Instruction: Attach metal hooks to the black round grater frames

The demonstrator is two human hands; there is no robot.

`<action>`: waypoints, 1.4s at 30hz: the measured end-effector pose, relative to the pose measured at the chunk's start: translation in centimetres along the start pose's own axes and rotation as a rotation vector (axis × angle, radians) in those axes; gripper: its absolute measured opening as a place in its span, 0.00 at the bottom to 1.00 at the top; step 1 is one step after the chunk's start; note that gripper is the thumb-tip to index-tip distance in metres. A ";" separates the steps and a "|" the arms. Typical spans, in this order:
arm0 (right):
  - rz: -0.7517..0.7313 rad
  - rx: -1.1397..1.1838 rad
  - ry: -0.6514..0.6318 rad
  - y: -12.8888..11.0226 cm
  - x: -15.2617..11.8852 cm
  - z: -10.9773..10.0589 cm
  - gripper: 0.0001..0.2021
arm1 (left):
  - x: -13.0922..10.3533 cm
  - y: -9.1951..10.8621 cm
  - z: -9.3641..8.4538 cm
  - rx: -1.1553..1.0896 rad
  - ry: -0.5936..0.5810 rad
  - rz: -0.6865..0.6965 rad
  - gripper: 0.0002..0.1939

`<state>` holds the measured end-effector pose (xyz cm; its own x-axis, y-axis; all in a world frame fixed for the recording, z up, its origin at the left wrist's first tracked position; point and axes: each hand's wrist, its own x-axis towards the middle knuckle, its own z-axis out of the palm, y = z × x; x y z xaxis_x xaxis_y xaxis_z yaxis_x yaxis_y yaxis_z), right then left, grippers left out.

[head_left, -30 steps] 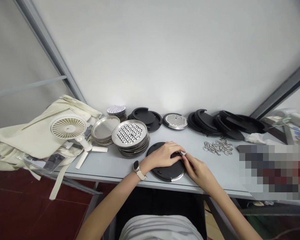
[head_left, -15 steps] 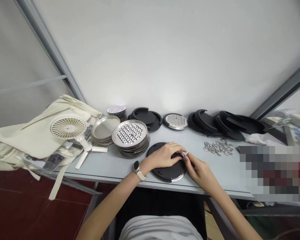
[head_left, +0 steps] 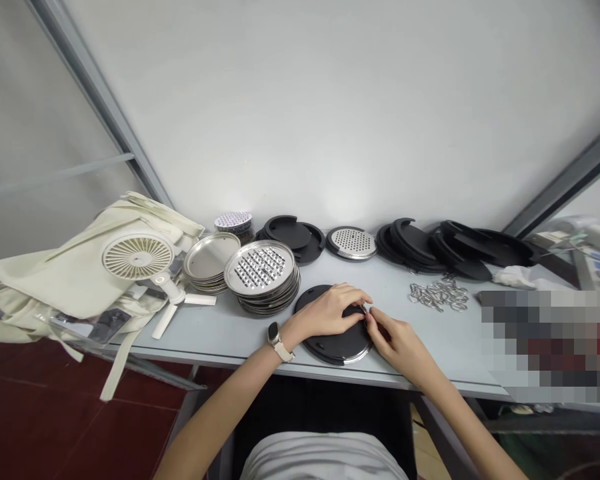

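Observation:
A round black plastic disc [head_left: 337, 343] with a silver metal rim showing along its lower right lies on the table in front of me. My left hand [head_left: 333, 310] rests over it from the left, thumb and fingers curled together at its right edge. There a small shiny metal loop [head_left: 364, 309] shows between the fingertips, mostly covered. My right hand [head_left: 397, 341] meets it from the right, thumb and forefinger pinched at the same spot. Several similar loose metal loops [head_left: 439, 294] lie in a pile to the right.
Left of the disc stand a stack of round metal grater plates [head_left: 263, 268] and a stack of plain metal discs [head_left: 213, 257]. Black holders [head_left: 415, 245] and one perforated plate [head_left: 353, 243] line the wall. A white fan [head_left: 139, 257] and cream cloth [head_left: 75, 273] occupy the left end.
My right fingertips have shifted slightly at the disc's edge, and less of the metal loop shows. The left hand and the disc stay in place.

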<state>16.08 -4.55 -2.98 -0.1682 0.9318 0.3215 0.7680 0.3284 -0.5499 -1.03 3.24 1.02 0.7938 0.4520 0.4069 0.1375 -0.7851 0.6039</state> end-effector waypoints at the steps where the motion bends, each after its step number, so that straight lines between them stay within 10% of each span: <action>1: -0.006 -0.006 0.006 0.0 0.0 0.0 0.11 | 0.0 0.0 0.0 0.002 -0.003 -0.003 0.13; 42: -0.036 0.002 0.048 -0.5 0.0 -0.4 0.11 | -0.1 0.4 -0.2 0.062 -0.029 0.010 0.11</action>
<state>15.95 -4.77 -2.39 -0.1661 0.9110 0.3776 0.7605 0.3621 -0.5391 -1.19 3.02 1.37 0.8122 0.4325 0.3915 0.1655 -0.8144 0.5562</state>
